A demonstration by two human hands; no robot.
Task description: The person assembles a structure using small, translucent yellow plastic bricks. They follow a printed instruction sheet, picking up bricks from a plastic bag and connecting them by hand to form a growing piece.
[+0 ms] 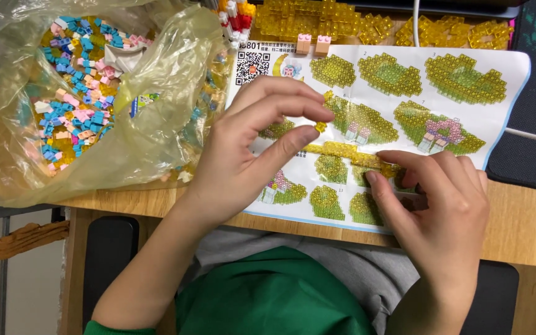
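My left hand [252, 146] pinches a tiny clear yellow brick [321, 126] between thumb and fingertips, just above a row of joined yellow bricks [342, 150]. That row lies across a printed instruction sheet [504, 68] on the wooden table [528, 229]. My right hand [442, 205] grips the right end of the row with its fingertips and holds it against the sheet. The far end of the row is hidden under my right fingers.
A clear plastic bag [150, 118] full of small blue, pink and yellow bricks lies at the left. Built yellow brick sections [317, 18] line the table's far edge, with two pink bricks [312, 43] and a red-and-white piece [238, 18]. A dark mat [535, 155] sits at right.
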